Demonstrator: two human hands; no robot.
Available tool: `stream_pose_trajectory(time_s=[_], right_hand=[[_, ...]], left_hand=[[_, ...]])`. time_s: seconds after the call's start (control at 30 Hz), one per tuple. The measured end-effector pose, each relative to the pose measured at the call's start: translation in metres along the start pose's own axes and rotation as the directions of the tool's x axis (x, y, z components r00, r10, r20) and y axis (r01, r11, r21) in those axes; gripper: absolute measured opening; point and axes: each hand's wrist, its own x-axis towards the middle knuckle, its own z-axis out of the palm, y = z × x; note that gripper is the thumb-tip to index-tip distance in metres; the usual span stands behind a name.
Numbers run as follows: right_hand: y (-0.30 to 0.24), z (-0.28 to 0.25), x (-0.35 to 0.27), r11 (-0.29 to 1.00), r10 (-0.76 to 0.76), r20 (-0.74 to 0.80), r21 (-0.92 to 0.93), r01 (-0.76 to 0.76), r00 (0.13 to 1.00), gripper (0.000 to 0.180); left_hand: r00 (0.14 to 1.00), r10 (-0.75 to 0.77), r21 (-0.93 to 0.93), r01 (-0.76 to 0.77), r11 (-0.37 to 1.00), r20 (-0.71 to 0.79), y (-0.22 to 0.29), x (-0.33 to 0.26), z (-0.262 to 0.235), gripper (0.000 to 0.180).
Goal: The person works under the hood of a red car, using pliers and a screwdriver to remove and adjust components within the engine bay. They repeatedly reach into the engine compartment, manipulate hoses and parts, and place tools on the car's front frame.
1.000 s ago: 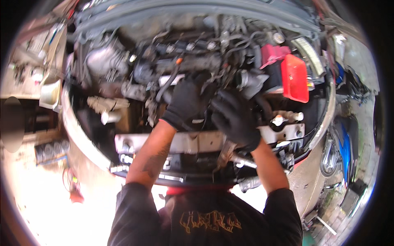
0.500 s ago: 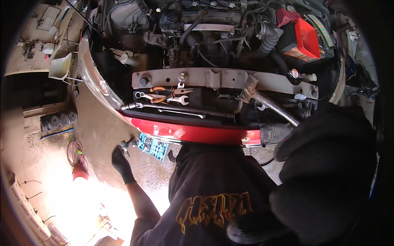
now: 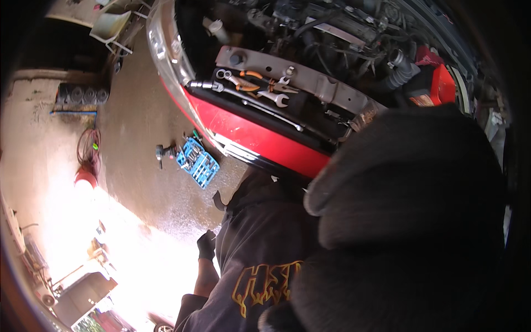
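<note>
My left hand [image 3: 206, 245], in a dark glove, hangs low beside my dark shirt with its fingers curled. A thin pale line shows by its fingertips, too small to name. Very near the camera, my right hand [image 3: 398, 221] fills the lower right as a dark, blurred glove. Its fingers are loosely bent, with the thumb apart below them, and no held thing shows. Beyond it, wrenches [image 3: 275, 98], orange-handled pliers [image 3: 283, 86] and a long ratchet handle [image 3: 243, 98] lie along the car's front, behind the red bumper [image 3: 260, 135].
On the floor, a blue socket set case [image 3: 197, 163] lies open beside a dark power driver [image 3: 165, 155]. A coiled hose [image 3: 88, 146] and a red round object [image 3: 85, 177] are farther left. Strong sunlight washes out the lower left. A red tray [image 3: 442, 84] sits in the engine bay.
The view has turned and shifted, tilting the car. My left hand has drawn in toward my body and curled. My right hand now covers more of the view, including the hammer-like tool seen before.
</note>
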Motion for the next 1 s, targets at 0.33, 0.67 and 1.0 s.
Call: stream_pose_trajectory(time_s=[0.33,0.67,1.0], right_hand=[[-0.031,0.074,0.081,0.973,-0.182,0.218,0.181,0.144,0.959,0.037],[0.042,0.308,0.311,0.917,0.078,0.206,-0.399,0.012,0.975,0.049],[0.250,0.520,0.363,0.619,0.388,0.022,-0.747,-0.243,0.921,0.057]], left_hand=[[0.996,-0.094,-0.106,0.094,0.990,0.004,-0.033,0.007,0.010,0.028],[0.993,0.110,-0.223,-0.096,0.970,0.050,-0.077,0.325,-0.024,0.020],[0.960,-0.276,-0.267,0.278,0.923,0.047,-0.143,0.738,0.047,0.033]])
